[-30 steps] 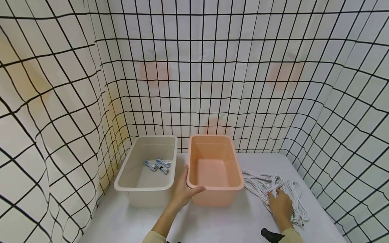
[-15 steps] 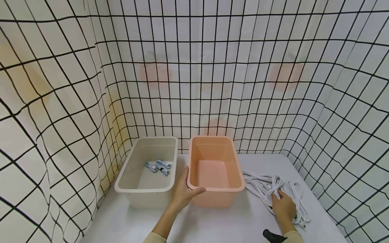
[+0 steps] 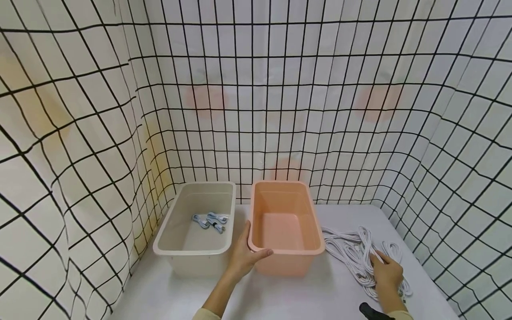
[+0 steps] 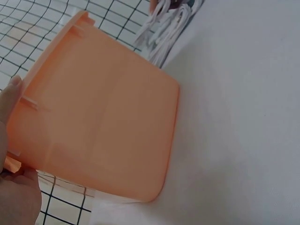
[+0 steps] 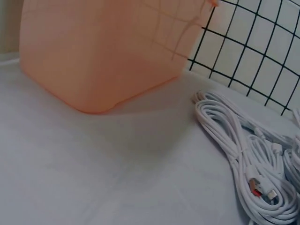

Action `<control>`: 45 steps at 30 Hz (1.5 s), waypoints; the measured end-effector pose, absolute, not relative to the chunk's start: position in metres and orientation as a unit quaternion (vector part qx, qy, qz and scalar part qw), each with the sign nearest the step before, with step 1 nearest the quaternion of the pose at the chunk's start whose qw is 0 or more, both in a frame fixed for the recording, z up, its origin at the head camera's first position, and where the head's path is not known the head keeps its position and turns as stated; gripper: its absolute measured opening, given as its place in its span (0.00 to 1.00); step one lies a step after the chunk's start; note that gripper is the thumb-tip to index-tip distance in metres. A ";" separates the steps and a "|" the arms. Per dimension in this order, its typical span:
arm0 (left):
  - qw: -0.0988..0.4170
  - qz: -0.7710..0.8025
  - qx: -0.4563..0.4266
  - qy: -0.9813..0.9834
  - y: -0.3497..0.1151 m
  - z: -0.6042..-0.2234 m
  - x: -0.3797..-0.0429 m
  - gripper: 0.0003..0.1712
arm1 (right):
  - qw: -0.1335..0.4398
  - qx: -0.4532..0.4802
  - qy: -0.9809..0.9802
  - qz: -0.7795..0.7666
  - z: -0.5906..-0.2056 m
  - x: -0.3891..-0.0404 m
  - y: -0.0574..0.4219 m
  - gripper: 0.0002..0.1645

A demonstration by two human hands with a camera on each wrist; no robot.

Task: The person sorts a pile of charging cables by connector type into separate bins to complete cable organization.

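My left hand (image 3: 242, 258) grips the near left corner of an orange plastic bin (image 3: 284, 263), thumb along the front rim and fingers at the side. Close up in the left wrist view, that thumb (image 4: 9, 96) lies against the outside of the rim. Over a pile of coiled white charging cables (image 3: 350, 253), right of the bin, my right hand (image 3: 388, 273) pinches part of a white cable bundle. USB ends show among the white coils (image 5: 234, 136) in the right wrist view, where the hand itself is out of sight. The orange bin's floor is bare.
A beige bin (image 3: 192, 252) stands left of the orange one, holding three small bundles of pale blue cable (image 3: 216, 218). Black wire mesh (image 3: 280, 111) encloses the back and both sides of the white table (image 3: 300, 302).
My right hand has shifted slightly right and its fingers have pulled at a white cable bundle, moving the coils a little. My left hand keeps its place on the orange bin.
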State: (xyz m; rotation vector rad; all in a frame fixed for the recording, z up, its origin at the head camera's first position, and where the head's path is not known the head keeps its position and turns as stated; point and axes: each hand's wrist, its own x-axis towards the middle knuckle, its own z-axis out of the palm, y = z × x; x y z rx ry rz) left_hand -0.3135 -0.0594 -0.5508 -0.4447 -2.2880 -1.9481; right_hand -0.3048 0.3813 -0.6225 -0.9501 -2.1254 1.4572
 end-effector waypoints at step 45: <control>0.041 -0.651 -0.139 -0.746 -0.060 -0.547 -0.313 0.72 | 0.113 -0.031 -0.844 0.524 -0.506 -0.337 0.375 0.37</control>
